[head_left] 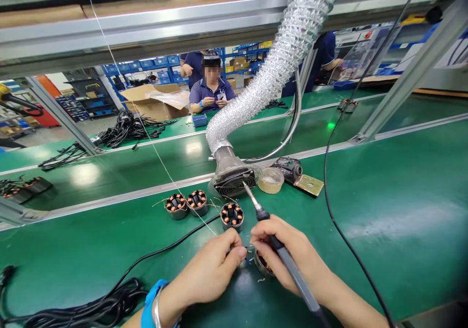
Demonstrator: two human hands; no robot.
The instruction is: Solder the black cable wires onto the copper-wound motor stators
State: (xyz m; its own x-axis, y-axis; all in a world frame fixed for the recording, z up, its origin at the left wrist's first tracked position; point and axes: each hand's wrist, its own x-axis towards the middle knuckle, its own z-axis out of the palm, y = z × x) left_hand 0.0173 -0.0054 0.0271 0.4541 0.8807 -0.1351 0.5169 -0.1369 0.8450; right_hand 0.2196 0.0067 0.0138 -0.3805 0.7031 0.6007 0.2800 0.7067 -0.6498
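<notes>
Glossy green tabletop [395, 211]: left hand [210, 268] pinches fine wire [247, 246], right hand [298, 247] grips soldering iron [293, 269].

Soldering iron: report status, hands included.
Right hand holding soldering iron, tip pointing forward. Left hand pinched closed, contents unclear. Nearest copper-wound stator partly hidden by right hand.

We see a smooth, glossy green tabletop [402, 216] edged by a satin-grey metal rail [109, 200], and above it a duct [270, 60] of crinkled, shiny silver foil. Our soldering iron [262, 213] pairs a matt, dark, plastic-looking handle [291, 269] with a dull metal tip [248, 190], while the wound stator [233, 226] shows bright copper coils. We also find smooth black plastic-looking sheathing on the bundled cable [109, 301], and matt brown cardboard on the box [146, 107].
</notes>
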